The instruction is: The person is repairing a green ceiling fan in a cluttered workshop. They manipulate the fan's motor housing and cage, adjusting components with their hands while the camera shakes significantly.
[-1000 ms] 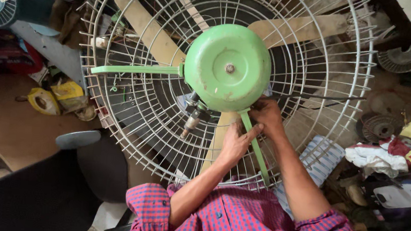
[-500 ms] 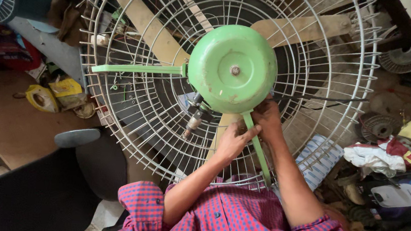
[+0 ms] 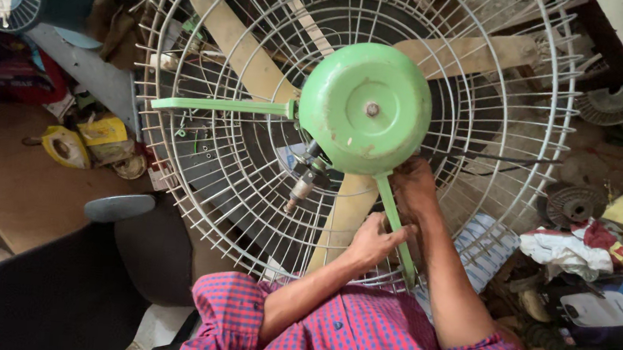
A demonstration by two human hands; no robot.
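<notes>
**Both hands at the near arm of a green fan housing**

A large fan lies face-down under the camera, filling most of the view. Its round green motor housing sits at the centre, just far of both hands. The left hand is near the camera, its fingers curled loosely around the green support arm that runs from the housing toward the person; the thumb lies on the arm's left side. The right hand is a little farther off, tucked up against the housing's near edge where that arm joins it. Its fingertips are hidden under the housing, so I cannot tell whether they pinch anything.

The housing is a smooth dome of pale green paint, scuffed in spots, with a small bolt in its middle. A second green arm reaches out to the left. Around it spreads a white wire guard of rings and spokes, and through the wires show three tan blades. A small metal fitting with a cable hangs just left of the near blade.

The person wears a red and blue checked shirt. To the left lie a brown floor, a yellow tape reel and a dark chair. To the right are rags and a dark box.
</notes>
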